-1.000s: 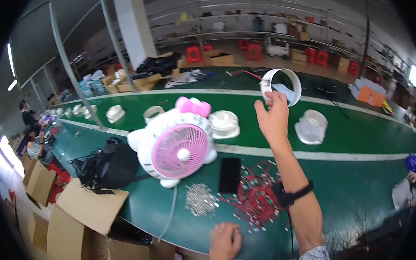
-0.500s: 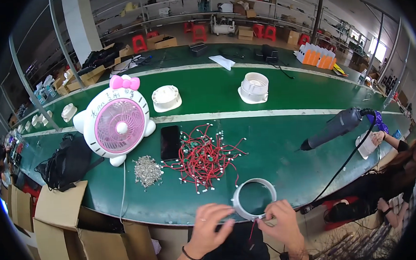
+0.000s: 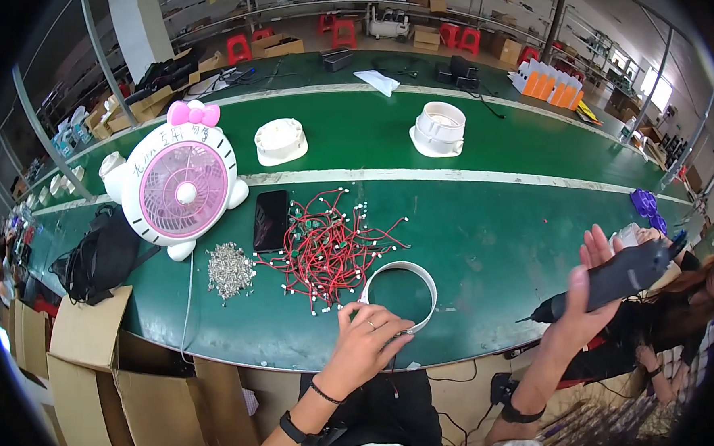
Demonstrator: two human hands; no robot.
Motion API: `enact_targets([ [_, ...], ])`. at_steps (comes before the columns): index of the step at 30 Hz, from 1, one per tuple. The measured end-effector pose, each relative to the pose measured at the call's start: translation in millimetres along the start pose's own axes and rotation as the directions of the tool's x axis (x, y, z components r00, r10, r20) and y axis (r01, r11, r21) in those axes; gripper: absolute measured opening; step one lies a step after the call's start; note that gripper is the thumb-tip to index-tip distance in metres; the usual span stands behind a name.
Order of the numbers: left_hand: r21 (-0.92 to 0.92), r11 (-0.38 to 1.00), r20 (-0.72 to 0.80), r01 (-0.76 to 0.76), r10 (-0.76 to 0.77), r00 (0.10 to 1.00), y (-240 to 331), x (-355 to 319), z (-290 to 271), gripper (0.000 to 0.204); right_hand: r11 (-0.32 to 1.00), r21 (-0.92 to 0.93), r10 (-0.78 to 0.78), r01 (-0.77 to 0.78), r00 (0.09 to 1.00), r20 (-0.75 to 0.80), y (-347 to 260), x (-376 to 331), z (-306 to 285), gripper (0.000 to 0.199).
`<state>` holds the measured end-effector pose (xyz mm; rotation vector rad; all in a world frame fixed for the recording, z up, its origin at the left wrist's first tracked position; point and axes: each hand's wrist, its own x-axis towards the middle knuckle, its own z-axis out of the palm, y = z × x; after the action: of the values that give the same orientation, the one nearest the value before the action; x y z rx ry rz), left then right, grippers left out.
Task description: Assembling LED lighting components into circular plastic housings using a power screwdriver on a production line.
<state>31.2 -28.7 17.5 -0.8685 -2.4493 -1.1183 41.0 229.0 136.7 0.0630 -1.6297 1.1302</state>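
My left hand (image 3: 367, 335) is closed on the near left rim of a white plastic ring (image 3: 431, 288) at the table's front edge. A short red wire (image 3: 395, 384) hangs below the ring. Over on the right, my right hand (image 3: 583, 296) has the dark grey electric screwdriver (image 3: 610, 281) in its grasp, thumb on the near side and fingers rather straight behind it. The tool's thin bit points left over the table. Just beyond the left hand lies a tangled heap of red wires (image 3: 330, 253) with white connectors. Beside it is a pile of small metal parts (image 3: 230, 272).
A black phone (image 3: 271, 221) lies by the wires. A white and pink fan (image 3: 181, 188) and a black bag (image 3: 100, 257) stand left. White round housings (image 3: 280, 141) sit on the far green strip. Cardboard boxes (image 3: 84, 399) are at lower left. A co-worker (image 3: 676, 311) sits at right.
My right hand has left the ring, reached right and taken hold of the electric screwdriver, which has shifted toward me. My left hand has closed on the ring. The whole view has shifted slightly.
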Motion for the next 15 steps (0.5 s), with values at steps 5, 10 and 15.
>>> enact_targets([
  [5,-0.034,0.999,-0.04,0.012,-0.013,0.999,-2.0,-4.4,6.9,0.018,0.853,0.456,0.145,-0.253,0.955,0.258,-13.6,23.9,-15.1,0.047],
  [10,-0.026,1.0,-0.077,-0.003,0.001,0.997,-7.9,-6.9,14.3,0.018,0.733,0.582,0.071,-0.352,0.89,0.45,-13.6,-13.2,35.2,0.042],
  [15,-0.045,0.999,-0.089,-0.008,0.004,0.996,-7.0,-4.8,12.3,0.019,0.738,0.457,0.133,-0.497,0.771,0.623,-19.2,-56.4,53.7,0.039],
])
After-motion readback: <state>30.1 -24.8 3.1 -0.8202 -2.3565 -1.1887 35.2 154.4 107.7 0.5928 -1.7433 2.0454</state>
